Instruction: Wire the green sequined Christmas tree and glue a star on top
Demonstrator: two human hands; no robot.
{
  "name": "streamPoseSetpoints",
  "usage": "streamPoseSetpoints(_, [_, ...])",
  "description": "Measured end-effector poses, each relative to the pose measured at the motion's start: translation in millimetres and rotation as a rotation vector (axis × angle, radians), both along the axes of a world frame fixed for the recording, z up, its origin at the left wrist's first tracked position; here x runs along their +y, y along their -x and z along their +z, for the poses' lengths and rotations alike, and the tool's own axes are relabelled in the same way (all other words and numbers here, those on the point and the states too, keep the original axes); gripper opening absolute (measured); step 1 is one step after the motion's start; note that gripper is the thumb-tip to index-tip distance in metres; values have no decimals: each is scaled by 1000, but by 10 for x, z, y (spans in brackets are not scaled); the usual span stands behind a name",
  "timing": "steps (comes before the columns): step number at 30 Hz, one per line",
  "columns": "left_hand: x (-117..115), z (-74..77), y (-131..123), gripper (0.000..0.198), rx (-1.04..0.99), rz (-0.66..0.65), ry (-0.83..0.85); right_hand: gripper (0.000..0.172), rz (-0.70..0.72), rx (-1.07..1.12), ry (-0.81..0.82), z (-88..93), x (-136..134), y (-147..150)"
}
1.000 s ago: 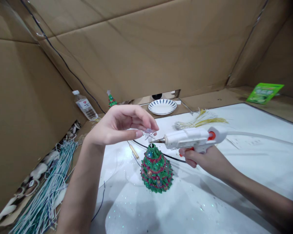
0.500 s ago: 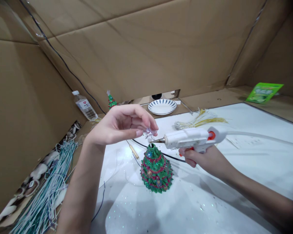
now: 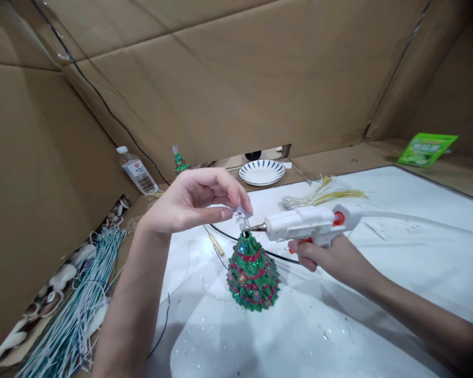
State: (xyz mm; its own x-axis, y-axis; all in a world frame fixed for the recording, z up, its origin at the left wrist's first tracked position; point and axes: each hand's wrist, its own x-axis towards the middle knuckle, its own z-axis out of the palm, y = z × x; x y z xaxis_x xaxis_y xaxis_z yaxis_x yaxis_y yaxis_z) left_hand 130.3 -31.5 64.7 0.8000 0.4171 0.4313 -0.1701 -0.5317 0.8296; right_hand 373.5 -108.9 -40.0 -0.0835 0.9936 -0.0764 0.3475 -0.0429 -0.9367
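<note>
Between the thumb and fingers of my left hand point(image 3: 205, 202) is a small clear plastic star point(image 3: 242, 214), held just over the tip of a miniature Christmas tree point(image 3: 253, 275). The tree stands upright on the white table, green with red garlands and small coloured balls. My right hand point(image 3: 323, 257) grips a white hot glue gun point(image 3: 303, 223) by its handle, fingers at the orange-red trigger. Its metal nozzle points left and is at the underside of the star, close above the treetop; whether it touches cannot be made out.
A second small tree point(image 3: 180, 161) stands behind my left hand, near a water bottle point(image 3: 139, 170). Farther back are a striped plate point(image 3: 262, 172), white and yellow wires point(image 3: 323, 195) and a green pouch point(image 3: 427, 149). Teal-white cords point(image 3: 82, 299) lie left; a brass-handled tool point(image 3: 216, 244) lies behind the tree.
The fingers of my left hand have shifted slightly and the star has tilted a little. The glue gun has moved very slightly left, and the end of its glue stick now shows.
</note>
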Motion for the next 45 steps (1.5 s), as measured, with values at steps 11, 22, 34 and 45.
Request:
streamPoseSetpoints(11, [-5, -25, -8, 16, -15, 34, -3, 35, -1, -41, -29, 20, 11, -16])
streamPoseSetpoints(22, [-3, -12, -11, 14, -4, 47, -7, 34, -9, -29, -26, 31, -12, -8])
streamPoseSetpoints(34, [-15, 12, -5, 17, 10, 60, 4, 33, -64, -5, -72, 26, -13, -35])
streamPoseSetpoints(45, [-27, 35, 2, 19, 39, 95, -21, 30, -152, -41, -141, 25, -35, 5])
